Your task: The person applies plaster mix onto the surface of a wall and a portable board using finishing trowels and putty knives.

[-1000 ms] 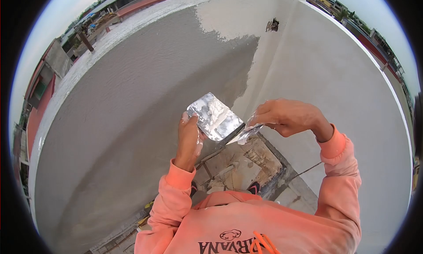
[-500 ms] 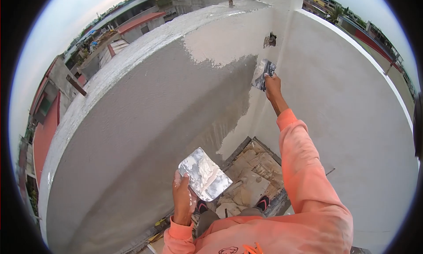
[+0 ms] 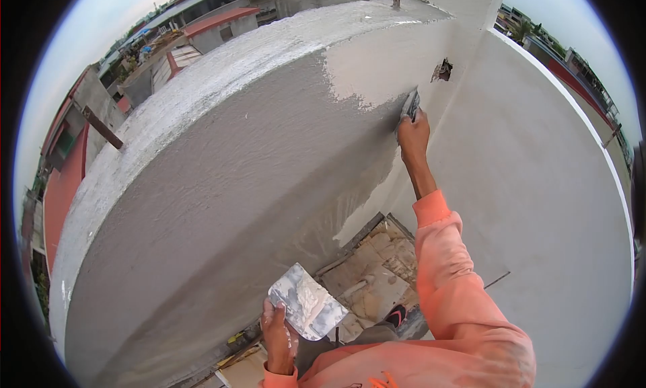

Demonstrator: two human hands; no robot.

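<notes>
My right hand [image 3: 414,134] is closed round a putty knife [image 3: 410,105], whose blade is seen nearly edge-on against the wall. It works near the lower edge of a pale putty patch [image 3: 377,62], left of the corner. Low in the view, my left hand [image 3: 278,334] grips the edge of a flat metal plate [image 3: 293,294] smeared white. A lump of putty [image 3: 311,302] lies on that plate. The grey wall [image 3: 222,166] on the left has a darker band running diagonally across it.
A ragged hole [image 3: 442,70] opens in the wall by the corner. The smooth right wall [image 3: 538,186] stands close to my right arm. Broken boards [image 3: 377,267] cover the floor round my shoe [image 3: 396,315]. Rooftops lie beyond the rough wall top [image 3: 195,65].
The right hand's putty knife has turned from showing its face to nearly edge-on, close below the pale patch. The left hand and plate sit lower in view. The camera view has shifted.
</notes>
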